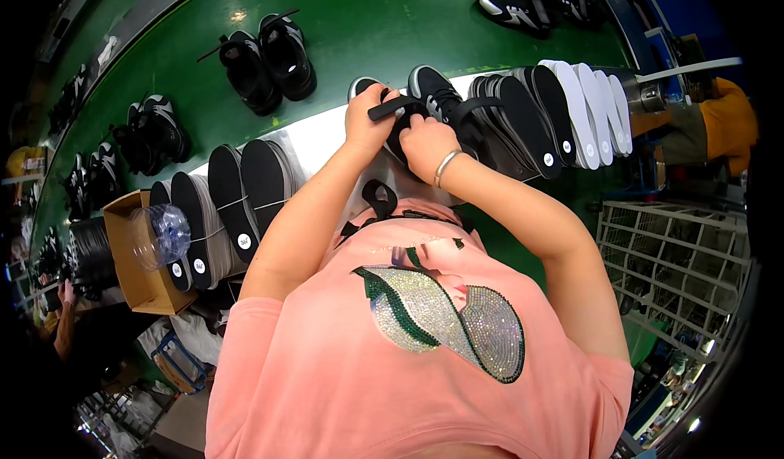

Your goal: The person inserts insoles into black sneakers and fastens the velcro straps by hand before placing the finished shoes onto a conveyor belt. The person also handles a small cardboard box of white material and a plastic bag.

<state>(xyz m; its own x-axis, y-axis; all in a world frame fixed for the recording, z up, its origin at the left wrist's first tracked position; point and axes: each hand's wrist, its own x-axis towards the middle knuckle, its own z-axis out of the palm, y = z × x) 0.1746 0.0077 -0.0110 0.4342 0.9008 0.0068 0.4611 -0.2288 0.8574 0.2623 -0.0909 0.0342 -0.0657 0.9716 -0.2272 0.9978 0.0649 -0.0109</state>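
Note:
A black sneaker with a grey toe edge (356,86) is between my hands on a pale work strip (327,132). My left hand (369,122) is closed on its far left side, by the loose black strap (394,107). My right hand (430,147), with a silver bangle at the wrist, bends its fingers onto the shoe's opening; the fingertips are hidden. Just to the right lies the matching sneaker (437,90), black with a grey toe rim, its own strap (478,106) sticking out.
Stacks of black insoles (523,124) and white insoles (576,116) stand at right; tied black insole stacks (196,222) stand left. A cardboard box (135,271) holds a clear plastic container (167,234). Several shoe pairs sit on the green surface (359,18). A wire rack (653,255) is at right.

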